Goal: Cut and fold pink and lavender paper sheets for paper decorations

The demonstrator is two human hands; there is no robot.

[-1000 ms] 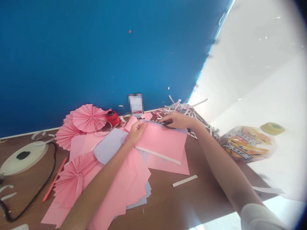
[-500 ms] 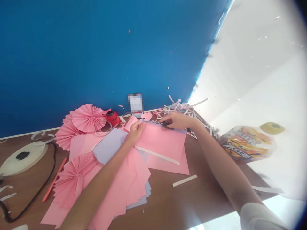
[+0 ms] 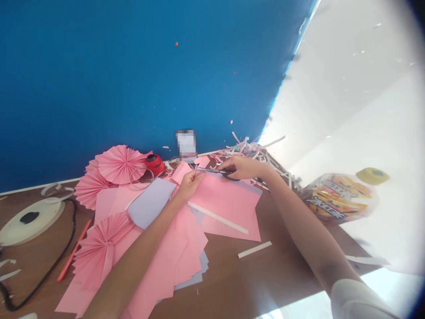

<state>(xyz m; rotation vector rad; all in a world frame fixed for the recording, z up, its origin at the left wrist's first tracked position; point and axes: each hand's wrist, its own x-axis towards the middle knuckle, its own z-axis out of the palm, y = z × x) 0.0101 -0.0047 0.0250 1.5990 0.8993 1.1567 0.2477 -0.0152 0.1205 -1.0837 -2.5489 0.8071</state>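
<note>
My left hand pinches the upper left corner of a pink paper sheet. In my right hand is a pair of scissors, its blades lying along the sheet's top edge and pointing left toward my left fingers. A pale lavender margin shows at the sheet's upper right edge. Under it lie another pink sheet and a narrow white strip. Left of my left hand rests a folded lavender paper on a stack of pink sheets.
Pleated pink paper fans lie at the left, near a red round object. Curled paper strips pile up against the blue wall. A bottle with a yellow cap stands at right. A black cable runs along the left.
The scissors' blades show more plainly at the sheet's top edge. The sheet's right end has swung upward a little, baring more of the pink sheet beneath. Both hands stay nearly in place.
</note>
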